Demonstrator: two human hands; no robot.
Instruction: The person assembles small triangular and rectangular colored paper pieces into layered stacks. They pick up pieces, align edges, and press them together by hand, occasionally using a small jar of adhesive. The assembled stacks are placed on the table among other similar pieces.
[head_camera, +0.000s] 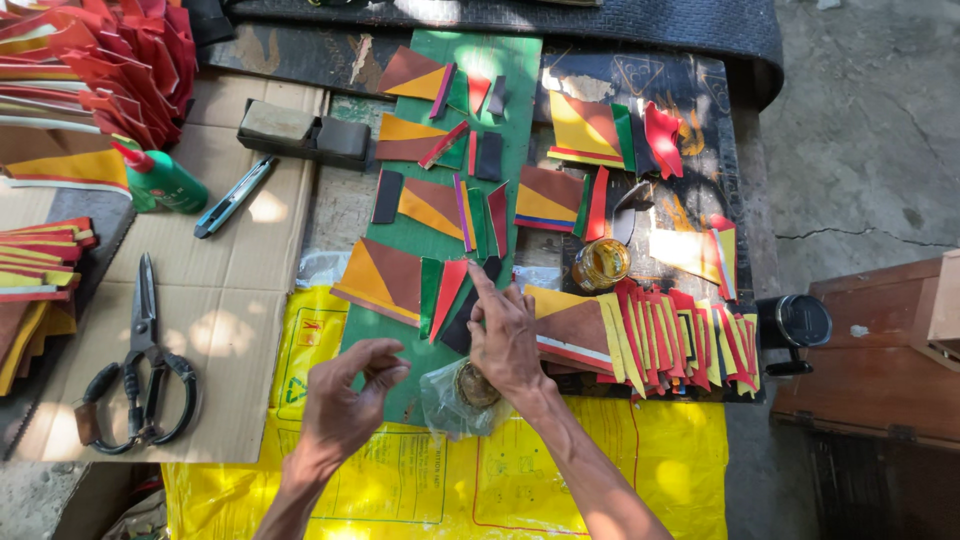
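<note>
Right hand (505, 335), just right of the frame's centre, lies palm down with its index finger stretched out and pressing on a black strip (466, 316) that slants across the lower part of the green cutting mat (520, 70). It grips nothing; the other fingers are loosely curled, and its heel rests over a clear plastic bag (445, 400) with a round tin inside. Left hand (345, 400), lower centre, hovers above the mat's bottom edge with thumb and fingers curled toward each other, nearly pinching; whether something tiny sits between the fingertips cannot be told.

Just beside the black strip lie a red wedge (450, 290), a green piece, and an orange-and-brown patch (385, 280). More such patches with red, green, black and purple strips are set out in rows up the mat. Right of the hand, a fan of red and yellow strips (680, 340) spreads across a dark board, with a small jar of amber glue (600, 265) above it. A yellow plastic sheet (600, 470) covers the bottom of the frame.

At left, on flattened cardboard (230, 330), lie black-handled scissors (140, 370), a utility knife (235, 195) and a green bottle with a red nozzle (160, 180). Stacks of red pieces (120, 60) fill the upper left corner.
</note>
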